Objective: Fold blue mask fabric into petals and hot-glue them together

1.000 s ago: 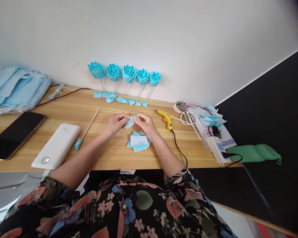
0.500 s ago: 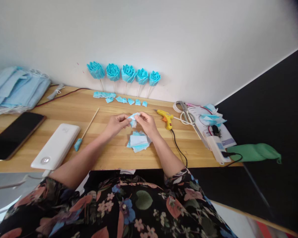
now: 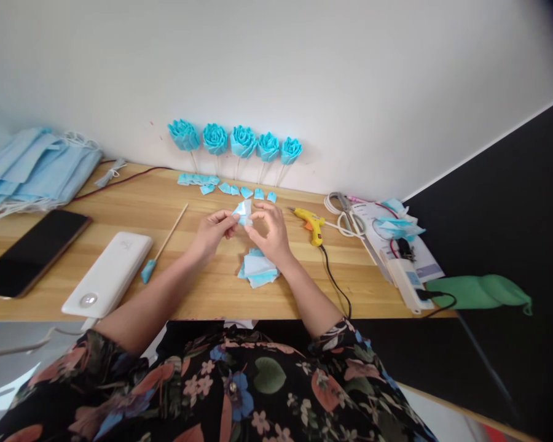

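Observation:
A small folded piece of blue-and-white mask fabric [image 3: 243, 212] is pinched between thumb and fingers of my left hand [image 3: 215, 231], above the middle of the table. My right hand [image 3: 271, 232] is at the fabric's right edge. Its thumb and forefinger are apart, with the thumb tip by the lower corner. Just below the hands lies a pile of cut fabric pieces [image 3: 259, 267], white side up on top. Several small folded blue petals [image 3: 246, 192] lie in a row farther back. Behind them, several blue fabric roses [image 3: 243, 142] on thin sticks lean against the wall.
A yellow glue gun [image 3: 309, 222] lies right of my hands, with scissors [image 3: 343, 212] beyond it. To the left are a stick with a blue bud [image 3: 148, 270], a white power bank [image 3: 108, 273], a phone [image 3: 32, 253] and stacked masks [image 3: 37, 162]. A power strip [image 3: 403, 282] stands right.
My right thumb and forefinger have come apart from the fabric, which now stands more upright in my left hand. The view has shifted slightly.

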Demonstrator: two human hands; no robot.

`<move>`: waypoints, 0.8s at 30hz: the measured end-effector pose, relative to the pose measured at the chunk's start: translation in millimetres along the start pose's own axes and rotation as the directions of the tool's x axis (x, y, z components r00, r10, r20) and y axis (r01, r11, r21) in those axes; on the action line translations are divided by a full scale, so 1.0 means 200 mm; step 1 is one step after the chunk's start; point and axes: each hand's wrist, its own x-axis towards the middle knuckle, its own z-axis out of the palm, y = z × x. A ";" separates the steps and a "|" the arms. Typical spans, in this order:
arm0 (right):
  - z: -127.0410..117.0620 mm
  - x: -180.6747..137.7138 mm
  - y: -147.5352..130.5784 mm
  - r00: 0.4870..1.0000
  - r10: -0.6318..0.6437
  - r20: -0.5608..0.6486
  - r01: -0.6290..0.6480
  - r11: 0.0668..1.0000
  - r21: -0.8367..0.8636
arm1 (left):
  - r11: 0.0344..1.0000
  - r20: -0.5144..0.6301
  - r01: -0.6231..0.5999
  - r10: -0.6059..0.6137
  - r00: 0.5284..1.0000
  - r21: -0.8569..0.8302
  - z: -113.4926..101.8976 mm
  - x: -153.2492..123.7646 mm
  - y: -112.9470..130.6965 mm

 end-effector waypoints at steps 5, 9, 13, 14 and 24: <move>0.01 0.00 0.01 1.000 -0.013 -0.001 0.013 0.998 -0.054 | 0.999 0.032 -0.012 0.010 0.999 0.034 0.00 -0.01 -0.01; 0.01 0.00 0.00 1.000 -0.011 -0.007 0.010 0.999 -0.045 | 0.998 0.041 -0.017 0.014 0.999 0.059 0.00 -0.01 -0.01; 0.00 0.00 0.00 0.999 0.008 -0.048 -0.010 0.999 -0.036 | 0.995 0.045 -0.010 0.006 0.999 0.096 0.00 -0.01 0.00; -0.01 0.00 0.00 0.998 0.010 -0.057 -0.012 0.999 -0.035 | 0.994 0.049 -0.010 0.005 0.999 0.109 0.01 -0.01 0.00; -0.02 0.01 0.00 0.996 0.049 -0.077 -0.048 0.999 0.015 | 0.968 0.086 -0.022 0.000 0.996 0.249 0.02 -0.02 0.02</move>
